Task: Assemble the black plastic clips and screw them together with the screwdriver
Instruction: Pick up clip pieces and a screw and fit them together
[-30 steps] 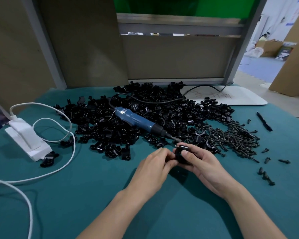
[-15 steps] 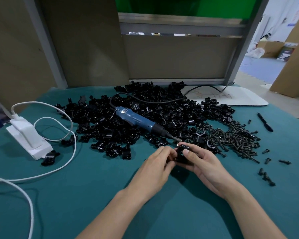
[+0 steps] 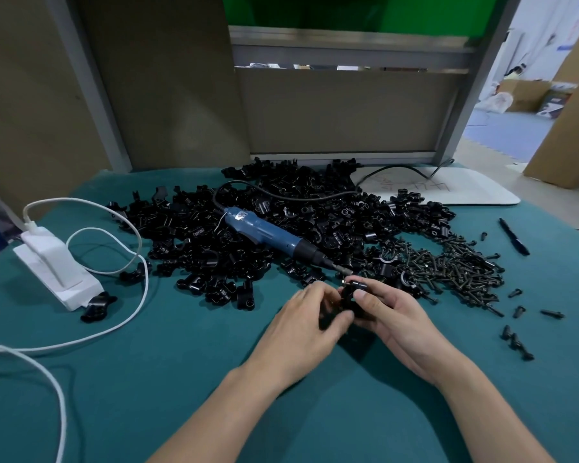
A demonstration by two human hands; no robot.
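Note:
A black plastic clip (image 3: 351, 297) is held between both hands just in front of the pile, above the green cloth. My right hand (image 3: 395, 320) grips it from the right, thumb on top. My left hand (image 3: 306, 324) pinches it from the left with thumb and fingertips; most of the clip is hidden by the fingers. The blue electric screwdriver (image 3: 269, 233) lies on the heap of black clips (image 3: 248, 235), its bit pointing toward my hands. A pile of black screws (image 3: 455, 269) lies to the right of the clips.
A white power adapter (image 3: 56, 269) with looping white cable (image 3: 121, 325) sits at the left. A black pen (image 3: 514, 236) and several loose screws (image 3: 517, 342) lie at the right. A white board (image 3: 448, 188) rests at the back right, below a panel wall.
Both hands have stayed on the clip in about the same spot; the left fingers have shifted slightly along its left side. The screwdriver has not moved.

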